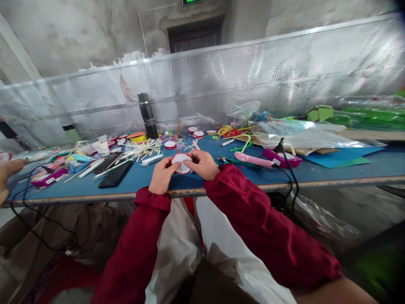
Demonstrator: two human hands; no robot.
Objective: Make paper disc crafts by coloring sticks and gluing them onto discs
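Observation:
Just above the front edge of the blue table, a small toy drum (181, 164) with a white face and red rim is held between both hands. My left hand (163, 174) pinches its left side, the thumb pressed on the white face. From the other side my right hand (204, 165) grips it, thumb also on the face and fingers curled round the edge. The drum's back is hidden. Behind it lies a similar small drum (170, 145), and white marker pens (152, 160) are close to my left hand.
To the right, a pink hot glue gun (255, 160) with a cable lies by a purple stand (281, 158). A black phone (116, 174), wooden sticks (146, 150) and a tall black bottle (147, 115) stand or lie left. At far left is another person's hand (11, 172).

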